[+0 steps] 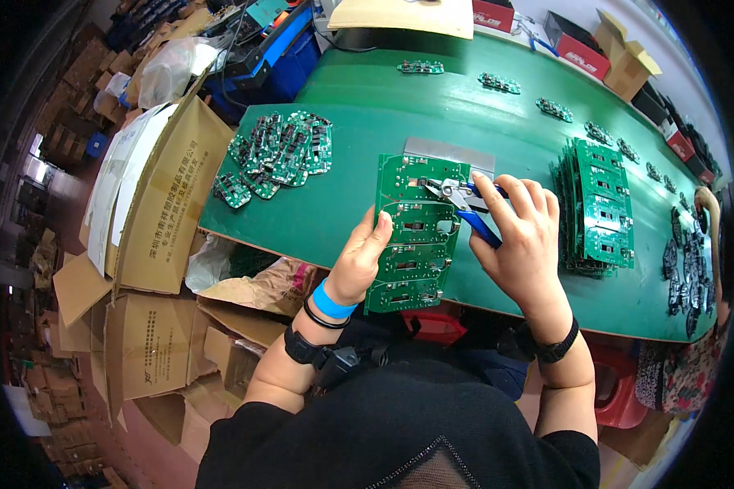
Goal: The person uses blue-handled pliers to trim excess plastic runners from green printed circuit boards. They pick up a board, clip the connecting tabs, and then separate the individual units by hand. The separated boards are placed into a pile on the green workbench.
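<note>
A green circuit board panel (409, 237), made of several joined sections, is tilted up at the table's front edge. My left hand (362, 254) grips its left side, thumb on the face. Blue-handled cutting pliers (483, 228) are held in my right hand (523, 230); their metal jaws reach over the upper part of the panel. Whether the jaws touch it I cannot tell. Behind the panel lies a flat grey metal plate (448, 148). To the left is a heap of single circuit boards (281, 151); on the right stands a stack of similar panels (603, 204).
Single boards (497, 82) lie in a spaced row along the far side of the green table (342, 90). Cardboard cartons (167, 204) crowd the left edge. Dark parts (689, 269) lie at far right, beside another person's arm (707, 204). A red stool (620, 387) stands below.
</note>
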Motion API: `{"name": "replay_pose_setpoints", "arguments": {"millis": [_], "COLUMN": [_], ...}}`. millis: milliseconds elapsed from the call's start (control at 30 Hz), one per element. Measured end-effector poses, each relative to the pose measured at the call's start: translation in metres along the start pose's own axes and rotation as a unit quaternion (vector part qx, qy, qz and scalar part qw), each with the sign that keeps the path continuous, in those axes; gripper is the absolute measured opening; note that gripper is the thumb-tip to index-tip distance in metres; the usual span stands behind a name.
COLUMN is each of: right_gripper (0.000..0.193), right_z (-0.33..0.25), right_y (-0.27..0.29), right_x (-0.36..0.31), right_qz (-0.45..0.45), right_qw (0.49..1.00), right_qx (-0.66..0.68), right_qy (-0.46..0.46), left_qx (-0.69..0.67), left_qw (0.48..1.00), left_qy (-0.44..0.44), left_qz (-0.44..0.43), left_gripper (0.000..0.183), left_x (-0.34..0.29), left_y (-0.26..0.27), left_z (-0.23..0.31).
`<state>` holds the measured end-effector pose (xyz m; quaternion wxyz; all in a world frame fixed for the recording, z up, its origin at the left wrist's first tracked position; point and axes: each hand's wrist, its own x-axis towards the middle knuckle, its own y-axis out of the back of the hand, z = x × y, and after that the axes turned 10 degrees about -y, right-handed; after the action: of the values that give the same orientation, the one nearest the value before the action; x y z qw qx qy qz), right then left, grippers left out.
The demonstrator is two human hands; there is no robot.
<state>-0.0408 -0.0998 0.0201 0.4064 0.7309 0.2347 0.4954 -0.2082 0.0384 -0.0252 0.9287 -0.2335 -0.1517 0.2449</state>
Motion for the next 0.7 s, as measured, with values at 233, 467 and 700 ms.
{"name": "replay_pose_setpoints", "arguments": {"millis": [233, 467, 700], "right_gripper": [0.065, 0.065, 0.065], "right_z": [0.0015, 0.0037, 0.0021], "right_y": [0.0025, -0.0001, -0.0026], "right_x": [0.0010, 0.0003, -0.0010], "right_qz": [-0.011, -0.019, -0.011], "right_qw": [1.000, 1.000, 1.000], "right_qx": [-0.008, 0.008, 0.005], "right_qy": [0.012, 0.006, 0.001], "left_qx": [0.031, 0.028, 0.118], "left_qw": [0.999, 1.000, 0.991], "left_qy": [-0.011, -0.005, -0.057], "left_qz": [0.013, 0.003, -0.006], "left_gripper": [0.044, 0.043, 0.043], "left_x": [-0.0028, -0.0018, -0.0007], "left_y": [0.0064, 0.0018, -0.0033], "left_z": [-0.0056, -0.0013, 0.0012]}}
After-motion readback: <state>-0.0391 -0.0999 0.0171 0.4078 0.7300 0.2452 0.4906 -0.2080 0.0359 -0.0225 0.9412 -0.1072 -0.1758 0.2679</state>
